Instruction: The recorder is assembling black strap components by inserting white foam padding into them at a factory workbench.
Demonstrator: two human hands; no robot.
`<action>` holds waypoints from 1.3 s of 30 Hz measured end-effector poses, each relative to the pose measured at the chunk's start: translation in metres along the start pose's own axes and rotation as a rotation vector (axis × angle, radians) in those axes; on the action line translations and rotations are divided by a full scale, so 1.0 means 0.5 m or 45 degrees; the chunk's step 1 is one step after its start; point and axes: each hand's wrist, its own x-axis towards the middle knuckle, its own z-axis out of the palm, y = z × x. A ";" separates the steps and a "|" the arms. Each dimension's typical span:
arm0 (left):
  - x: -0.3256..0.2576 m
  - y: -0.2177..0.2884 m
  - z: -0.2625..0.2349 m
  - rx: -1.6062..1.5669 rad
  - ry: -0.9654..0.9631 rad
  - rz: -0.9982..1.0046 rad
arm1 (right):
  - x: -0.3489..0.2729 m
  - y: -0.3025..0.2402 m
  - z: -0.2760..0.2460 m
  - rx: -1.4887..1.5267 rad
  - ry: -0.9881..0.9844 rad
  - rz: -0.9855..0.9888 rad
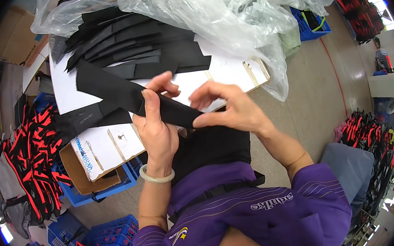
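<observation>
A long flat black fabric piece (115, 86) slants over the white work surface, its near end close to my waist. My left hand (157, 134) grips it around the middle, thumb lying on top and fingers behind. My right hand (231, 105) holds the near right end, thumb against the edge and the other fingers curled above it. Beyond my hands, a fanned stack of similar black pieces (156, 44) lies on the white board (222, 68). More black pieces (80, 120) lie to the left, partly under the held one.
Crumpled clear plastic sheeting (224, 11) covers the far side and hangs over the right edge. A cardboard box (75, 165) and blue crate sit below the board's left. Red-and-black goods (32, 162) are piled at left; more hang at right. A blue basket (311, 24) stands far right.
</observation>
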 end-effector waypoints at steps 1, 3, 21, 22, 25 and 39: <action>-0.001 0.001 0.004 -0.002 -0.003 -0.007 | -0.005 -0.002 0.011 0.179 -0.041 0.143; -0.005 0.006 0.014 0.149 0.124 -0.015 | -0.009 0.013 0.012 0.011 0.132 -0.023; -0.070 -0.115 -0.037 2.062 -0.823 0.414 | -0.079 0.204 -0.117 -1.172 0.418 -0.579; -0.064 -0.118 -0.036 2.059 -0.823 0.436 | -0.083 0.206 -0.115 -1.184 0.396 -0.579; -0.046 -0.118 -0.038 2.061 -0.853 0.477 | -0.085 0.195 -0.098 -1.126 0.488 -0.568; -0.082 -0.158 0.000 2.056 -0.753 0.513 | -0.100 0.247 -0.084 -1.071 0.609 -0.555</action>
